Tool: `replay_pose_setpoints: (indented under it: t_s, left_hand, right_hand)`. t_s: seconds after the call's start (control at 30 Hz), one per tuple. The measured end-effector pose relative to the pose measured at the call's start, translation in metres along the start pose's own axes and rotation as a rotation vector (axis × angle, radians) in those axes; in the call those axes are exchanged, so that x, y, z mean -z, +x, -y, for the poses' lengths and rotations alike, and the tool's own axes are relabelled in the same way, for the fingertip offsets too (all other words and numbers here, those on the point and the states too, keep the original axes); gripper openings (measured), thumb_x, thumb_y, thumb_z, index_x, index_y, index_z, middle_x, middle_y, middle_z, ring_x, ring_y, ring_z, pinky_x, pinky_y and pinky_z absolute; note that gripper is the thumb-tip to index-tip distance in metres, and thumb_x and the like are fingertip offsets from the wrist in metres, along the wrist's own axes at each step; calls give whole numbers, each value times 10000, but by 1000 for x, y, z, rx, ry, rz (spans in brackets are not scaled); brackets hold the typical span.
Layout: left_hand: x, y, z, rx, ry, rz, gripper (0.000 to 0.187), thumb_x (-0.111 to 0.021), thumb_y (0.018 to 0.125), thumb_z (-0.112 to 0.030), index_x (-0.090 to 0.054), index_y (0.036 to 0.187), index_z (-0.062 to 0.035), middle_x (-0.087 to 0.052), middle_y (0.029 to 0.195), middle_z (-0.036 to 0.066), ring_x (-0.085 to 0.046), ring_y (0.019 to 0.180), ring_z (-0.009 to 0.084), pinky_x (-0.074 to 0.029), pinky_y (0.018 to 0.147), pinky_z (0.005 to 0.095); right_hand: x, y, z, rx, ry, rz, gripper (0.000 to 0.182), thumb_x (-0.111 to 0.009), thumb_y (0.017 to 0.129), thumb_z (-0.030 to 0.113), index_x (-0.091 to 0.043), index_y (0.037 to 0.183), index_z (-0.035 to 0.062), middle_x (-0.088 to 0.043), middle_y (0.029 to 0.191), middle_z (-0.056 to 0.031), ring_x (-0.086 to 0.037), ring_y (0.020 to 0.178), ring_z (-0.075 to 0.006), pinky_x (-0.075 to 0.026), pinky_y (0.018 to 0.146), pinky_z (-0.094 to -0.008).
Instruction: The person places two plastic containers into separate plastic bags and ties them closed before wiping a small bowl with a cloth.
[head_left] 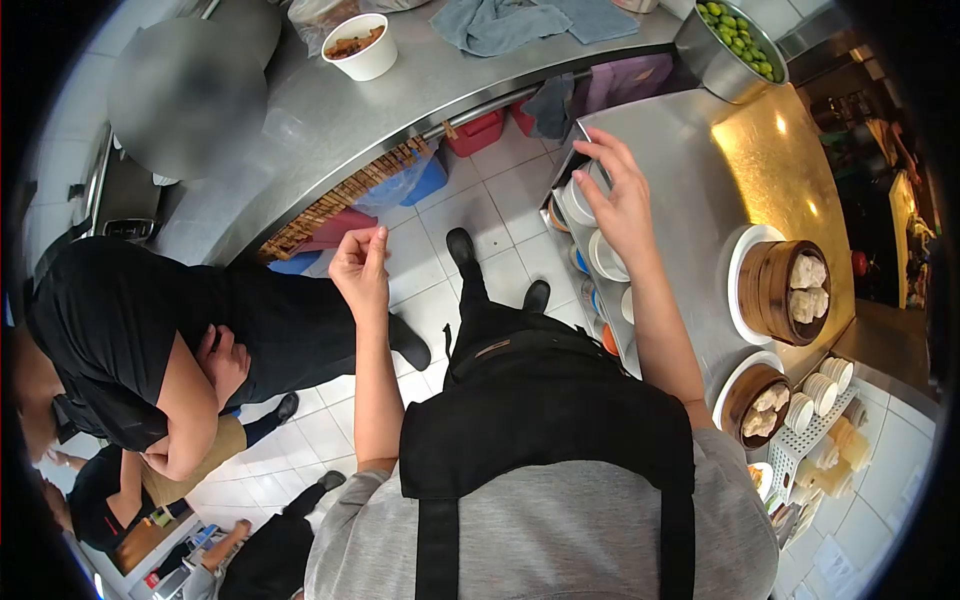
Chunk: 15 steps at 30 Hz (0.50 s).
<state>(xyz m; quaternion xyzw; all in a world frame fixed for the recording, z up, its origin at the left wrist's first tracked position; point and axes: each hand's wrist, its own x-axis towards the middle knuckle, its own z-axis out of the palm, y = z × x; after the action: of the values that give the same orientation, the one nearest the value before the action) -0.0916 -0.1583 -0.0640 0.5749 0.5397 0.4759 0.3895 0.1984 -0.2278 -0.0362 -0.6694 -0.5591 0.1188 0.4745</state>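
My left hand (362, 268) is raised over the tiled floor, its fingers curled and the thumb pressed to them; whatever it may hold is too small to make out. Near the left edge of the steel counter (690, 200), my right hand (617, 195) hovers with fingers spread and nothing in it. White bowls (606, 257) sit on a shelf just below that hand. Two bamboo steamers with dumplings, one larger (770, 290) and one smaller (745, 408), rest on white plates at the counter's right side.
A co-worker in black (110, 340) stands at the left with folded arms; other people are behind. On the back counter (330, 130) are a white bowl of food (360, 48) and blue cloths (500, 25). A metal container of green items (730, 50) stands at the upper right.
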Motion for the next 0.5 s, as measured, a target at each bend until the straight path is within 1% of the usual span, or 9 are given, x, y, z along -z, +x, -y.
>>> replay_pose_setpoints:
  t_s: [0.1, 0.13, 0.17, 0.23, 0.27, 0.3, 0.37, 0.4, 0.5]
  left_hand:
    - [-4, -5, 3, -47, -31, 106, 274, -615, 822, -131, -469, 603, -56, -439, 511, -46, -354, 437, 11, -255, 391, 177]
    - [-11, -8, 1, -66, -52, 121, 360, -540, 874, -187, -390, 565, -78, -391, 477, -48, -335, 408, 21, -231, 372, 180]
    - [-15, -11, 1, -84, -71, 148, 360, -540, 874, -187, -390, 565, -78, -391, 477, -48, -335, 408, 21, -231, 372, 180]
    - [-27, -20, 4, 139, -328, 288, 365, -446, 905, -266, -390, 596, -79, -423, 530, -6, -392, 455, 74, -301, 420, 217]
    - [-33, -30, 8, 179, -520, 386, 301, -416, 901, -297, -453, 716, -64, -491, 690, 56, -468, 600, 127, -358, 529, 242]
    - [-69, -42, 4, 246, -729, 601, 316, -385, 898, -329, -517, 835, -48, -559, 850, 119, -544, 746, 180, -416, 638, 268]
    - [-95, -67, -29, 469, -985, 740, 448, -346, 896, -373, -411, 1199, -48, -427, 1242, 132, -399, 1164, 242, -342, 927, 354]
    - [-99, -64, -27, 448, -1260, 1152, 594, -316, 893, -430, -232, 1350, -61, -272, 1387, 110, -236, 1292, 247, -235, 1033, 398]
    - [-118, -89, -47, 648, -1097, 1276, 593, -306, 893, -448, -250, 1342, -63, -290, 1377, 100, -249, 1285, 238, -227, 1036, 396]
  right_hand:
    - [-2, -6, -2, -3, 13, -14, 271, -589, 764, 120, -580, 1025, 46, -505, 1171, -139, -485, 1085, -300, -375, 911, -356]
    - [-6, -8, -4, 11, 34, -12, 258, -583, 775, 122, -585, 1023, 51, -511, 1167, -129, -481, 1091, -280, -368, 919, -349]
    - [-8, -11, -5, 19, 46, -17, 245, -577, 786, 123, -590, 1021, 56, -516, 1163, -118, -478, 1098, -261, -360, 927, -341]
    - [-25, -20, 4, 36, 226, -33, 321, -574, 801, 141, -522, 1096, 24, -491, 1161, -142, -454, 1110, -271, -348, 939, -349]
    - [-29, -21, 19, 39, 277, 22, 386, -582, 779, 123, -482, 1133, 8, -467, 1171, -162, -436, 1112, -294, -349, 933, -355]
    - [-49, -42, 38, 90, 286, 15, 427, -591, 747, 124, -473, 1141, 6, -443, 1191, -177, -418, 1117, -319, -337, 941, -366]
    - [-50, -60, 61, 317, 134, -33, 561, -611, 718, 174, -422, 1229, 37, -394, 1248, -175, -348, 1195, -324, -263, 997, -432]
    - [-54, -71, 64, 337, 138, -36, 571, -600, 740, 251, -413, 1242, 54, -371, 1273, -170, -334, 1208, -322, -239, 1000, -470]
    - [-35, -97, 42, 364, 26, -88, 603, -558, 767, 398, -403, 1260, 88, -348, 1307, -159, -317, 1223, -323, -201, 997, -535]
